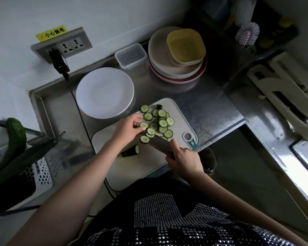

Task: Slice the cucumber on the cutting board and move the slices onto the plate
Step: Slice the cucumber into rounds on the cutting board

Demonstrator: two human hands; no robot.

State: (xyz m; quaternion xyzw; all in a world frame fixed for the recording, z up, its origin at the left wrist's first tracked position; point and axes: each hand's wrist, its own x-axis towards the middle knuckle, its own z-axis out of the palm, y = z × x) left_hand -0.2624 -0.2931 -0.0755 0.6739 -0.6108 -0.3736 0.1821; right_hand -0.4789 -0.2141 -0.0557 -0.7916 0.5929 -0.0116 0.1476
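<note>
- From the head camera we see a white rectangular plastic cutting board (132,173) with a green-trimmed handle hole, lying on a stainless steel counter (212,110).
- A loose heap of round green cucumber slices (158,124) covers the far half of the board; a dark end piece (159,106) sits at the heap's far edge.
- The uncut dark green cucumber stub (131,151) lies on the board near the left forearm, its cut face turned toward the slices.
- Our left hand (128,129) reaches into the heap, its fingertips pinching one slice at the near-left side.
- Our right hand (184,160) grips the handle of a steel kitchen knife (158,145); the index finger runs along the blade's spine, and the flat blade seems to rest against the nearest slices, though blur hides the edge.
- The round white plate (105,93) stands just beside the board's far left corner, with no slices on it.
- Behind it sit a clear lidded plastic box (131,55) and a stack of beige and pink dishes topped by a yellow square bowl (186,46).
- On the wall, a grey double socket (70,44) carries a black plug; the yellow sticker (51,32) above it reads "小心触电".
- A whole cucumber (16,135) leans in the white perforated rack at the left.
</note>
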